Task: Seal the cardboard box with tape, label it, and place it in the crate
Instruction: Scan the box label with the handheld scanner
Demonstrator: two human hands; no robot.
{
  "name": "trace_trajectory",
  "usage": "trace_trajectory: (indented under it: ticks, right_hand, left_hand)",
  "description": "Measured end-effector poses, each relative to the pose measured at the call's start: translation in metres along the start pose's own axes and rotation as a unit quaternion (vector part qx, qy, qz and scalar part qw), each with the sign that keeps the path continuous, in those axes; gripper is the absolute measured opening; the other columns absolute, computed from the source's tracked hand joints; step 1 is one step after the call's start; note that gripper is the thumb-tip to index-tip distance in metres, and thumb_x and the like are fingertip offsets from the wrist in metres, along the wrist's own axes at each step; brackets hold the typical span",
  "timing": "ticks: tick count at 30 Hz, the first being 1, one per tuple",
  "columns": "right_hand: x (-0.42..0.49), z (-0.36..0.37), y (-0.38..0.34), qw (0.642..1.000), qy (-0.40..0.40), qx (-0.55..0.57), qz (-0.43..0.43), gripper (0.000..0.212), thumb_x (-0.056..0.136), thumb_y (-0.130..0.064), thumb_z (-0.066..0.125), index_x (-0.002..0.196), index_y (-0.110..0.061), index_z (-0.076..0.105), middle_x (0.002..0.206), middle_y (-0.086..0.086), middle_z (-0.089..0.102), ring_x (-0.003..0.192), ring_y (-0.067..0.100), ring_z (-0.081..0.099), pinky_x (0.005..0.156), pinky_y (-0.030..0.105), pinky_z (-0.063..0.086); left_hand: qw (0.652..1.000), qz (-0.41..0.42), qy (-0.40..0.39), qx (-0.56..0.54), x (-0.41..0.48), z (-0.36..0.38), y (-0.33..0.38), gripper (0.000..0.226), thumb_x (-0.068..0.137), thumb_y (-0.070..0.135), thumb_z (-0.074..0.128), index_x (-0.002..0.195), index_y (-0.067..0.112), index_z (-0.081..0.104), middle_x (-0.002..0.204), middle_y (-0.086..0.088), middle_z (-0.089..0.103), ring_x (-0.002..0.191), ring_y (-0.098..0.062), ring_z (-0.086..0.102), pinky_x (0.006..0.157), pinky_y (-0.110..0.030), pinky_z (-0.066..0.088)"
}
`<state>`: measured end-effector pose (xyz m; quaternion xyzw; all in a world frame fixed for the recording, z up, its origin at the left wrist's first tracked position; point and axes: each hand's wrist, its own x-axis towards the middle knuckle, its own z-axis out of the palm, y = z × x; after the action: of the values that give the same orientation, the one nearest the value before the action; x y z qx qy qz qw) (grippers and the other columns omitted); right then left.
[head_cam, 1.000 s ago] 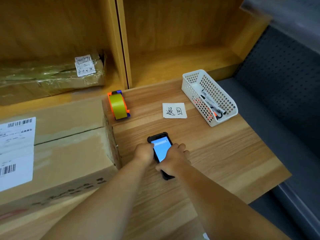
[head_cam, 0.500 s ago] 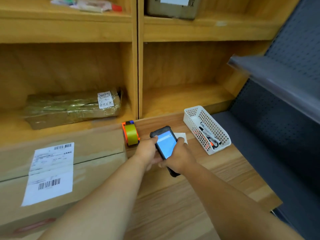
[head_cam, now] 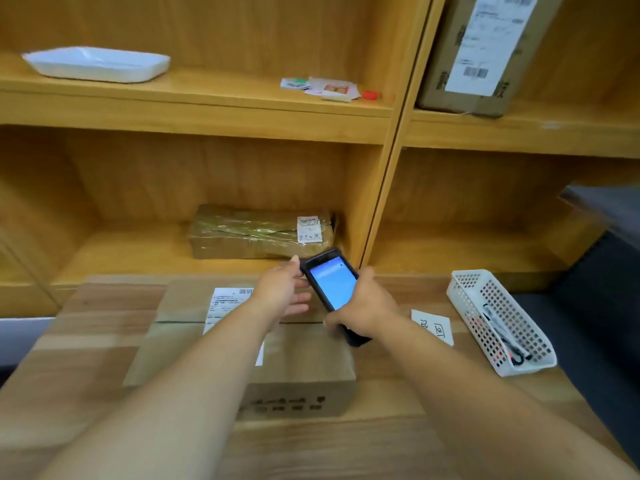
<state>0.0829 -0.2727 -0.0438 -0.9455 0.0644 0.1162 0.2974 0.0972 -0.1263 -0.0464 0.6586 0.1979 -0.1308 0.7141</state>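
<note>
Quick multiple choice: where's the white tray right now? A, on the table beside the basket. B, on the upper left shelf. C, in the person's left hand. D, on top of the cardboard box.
B: the white tray lies on the upper left shelf, well above the box and table.

brown box (head_cam: 304, 358), white perforated basket (head_cam: 498, 317)

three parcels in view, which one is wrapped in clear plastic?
The flat parcel lying on the lower shelf, behind the handheld scanner. The upright box on the upper shelf and the cardboard box on the table show bare cardboard.
</note>
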Motion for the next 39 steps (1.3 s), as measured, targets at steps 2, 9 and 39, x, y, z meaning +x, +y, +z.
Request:
trace_trajectory:
  ticks: [2,9,39]
  right_hand:
    - [0.000,0.008,-0.021,0.999,-0.026,-0.022,-0.020,0.076,0.057,-0.033,0.083,0.111,-0.018,0.032,0.097,0.003,0.054,0.090,0.025,0.057,0.071,0.038,0.054]
    - [0.001,0.029,-0.071,0.986,-0.112,-0.110,-0.058,0.082,0.053,-0.039,0.085,0.116,-0.021,0.034,0.095,0.003,0.057,0.085,0.025,0.058,0.059,0.033,0.047]
    - [-0.051,0.005,-0.117,0.877,-0.272,-0.388,-0.073,0.057,0.056,-0.046,0.085,0.095,-0.013,0.059,0.080,-0.003,0.051,0.068,0.019,0.052,0.057,0.027,0.041]
  left_hand:
    - [0.999,0.003,0.033,-0.003,-0.001,-0.030,0.000,0.047,0.101,0.041,0.037,0.125,0.004,0.051,0.118,-0.014,0.061,0.095,-0.029,0.060,0.079,-0.040,0.053]
    - [0.992,0.016,0.119,0.024,0.000,-0.106,-0.007,0.035,0.102,0.036,0.038,0.115,0.008,0.054,0.104,-0.009,0.060,0.069,-0.020,0.056,0.067,-0.032,0.046]
    - [0.781,-0.051,0.020,0.622,0.008,-0.162,-0.054,0.061,0.103,0.020,0.029,0.150,0.045,-0.001,0.158,0.012,-0.022,0.147,-0.036,-0.012,0.120,-0.048,0.007]
